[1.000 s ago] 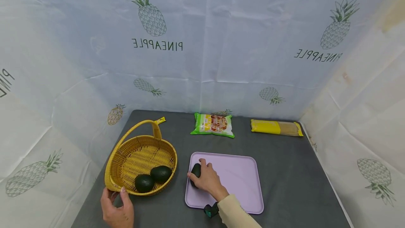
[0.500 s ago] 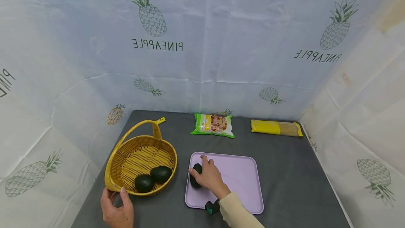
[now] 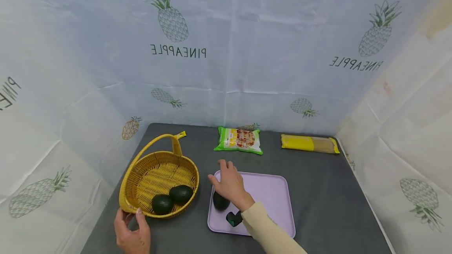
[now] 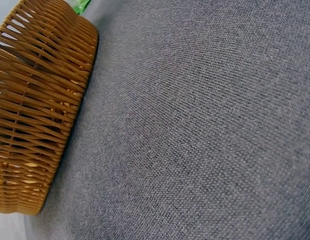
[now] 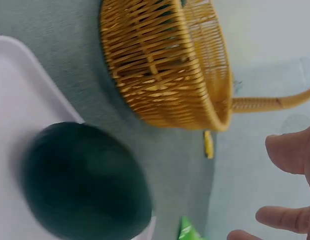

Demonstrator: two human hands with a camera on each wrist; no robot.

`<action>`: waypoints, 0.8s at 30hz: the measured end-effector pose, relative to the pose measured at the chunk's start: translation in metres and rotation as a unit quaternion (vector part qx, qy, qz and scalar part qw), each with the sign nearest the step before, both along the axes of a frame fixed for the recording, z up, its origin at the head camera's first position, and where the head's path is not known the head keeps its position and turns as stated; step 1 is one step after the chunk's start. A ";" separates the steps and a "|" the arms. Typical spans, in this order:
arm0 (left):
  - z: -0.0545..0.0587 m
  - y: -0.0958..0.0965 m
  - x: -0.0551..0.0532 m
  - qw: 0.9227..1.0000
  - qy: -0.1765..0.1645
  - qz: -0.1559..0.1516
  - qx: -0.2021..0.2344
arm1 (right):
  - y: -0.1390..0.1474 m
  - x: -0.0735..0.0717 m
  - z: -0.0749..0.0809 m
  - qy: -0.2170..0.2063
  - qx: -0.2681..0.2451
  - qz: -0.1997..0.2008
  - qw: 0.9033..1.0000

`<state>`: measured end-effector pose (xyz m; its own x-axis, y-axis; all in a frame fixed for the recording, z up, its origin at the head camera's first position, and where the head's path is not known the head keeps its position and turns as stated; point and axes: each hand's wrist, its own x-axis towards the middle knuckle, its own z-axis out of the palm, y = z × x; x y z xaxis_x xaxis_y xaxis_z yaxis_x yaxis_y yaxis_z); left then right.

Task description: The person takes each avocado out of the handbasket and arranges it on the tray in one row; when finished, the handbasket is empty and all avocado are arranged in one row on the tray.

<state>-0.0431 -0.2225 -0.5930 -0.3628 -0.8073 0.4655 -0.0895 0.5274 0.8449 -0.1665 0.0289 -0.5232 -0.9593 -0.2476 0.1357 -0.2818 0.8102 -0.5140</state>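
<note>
A dark green avocado (image 3: 221, 202) lies on the left part of a lilac tray (image 3: 270, 199). Over its far end my right hand (image 3: 230, 183) hovers with fingers spread; in the right wrist view the thumb and fingertips (image 5: 287, 152) are well apart from the avocado (image 5: 87, 182). My left hand (image 3: 132, 233) grips the near left rim of a yellow wicker basket (image 3: 155, 181), thumb on top. Two more avocados (image 3: 181, 194) sit inside at its near right side. Only the basket's woven wall (image 4: 40, 100) and the tabletop fill the left wrist view; the left hand is hidden there.
Behind the tray lies a green and white food packet (image 3: 240, 140). A yellow packet of noodles (image 3: 310, 144) rests at the back right, and a small yellow sachet (image 3: 181, 134) behind the basket. A pineapple-print cloth (image 3: 243, 50) encloses the dark table (image 3: 325, 203).
My right hand has let go of the avocado on the tray and moved up and away from it, fingers opening. The left hand keeps its grip on the basket rim.
</note>
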 end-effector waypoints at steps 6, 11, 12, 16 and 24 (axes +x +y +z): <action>0.001 0.001 0.001 1.000 -0.002 -0.001 -0.004 | -0.011 -0.002 0.013 0.032 0.005 0.041 0.999; 0.001 0.002 -0.001 1.000 -0.006 -0.001 -0.004 | -0.026 -0.003 0.024 0.038 0.020 0.073 0.996; 0.001 0.002 -0.001 1.000 -0.007 -0.001 -0.003 | -0.029 -0.003 0.026 0.041 0.024 0.081 0.996; 0.000 0.001 -0.001 1.000 -0.009 0.000 0.002 | -0.041 -0.002 0.031 0.053 0.040 0.119 0.991; -0.001 0.001 -0.001 1.000 -0.012 0.001 0.003 | -0.055 -0.003 0.032 0.065 0.072 0.176 0.980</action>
<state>-0.0437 -0.2214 -0.5944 -0.3729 -0.8100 0.4525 -0.1102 0.5229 0.8452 -0.1697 -0.0263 -0.4910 -0.7874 -0.5860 0.1913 -0.6131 0.7118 -0.3428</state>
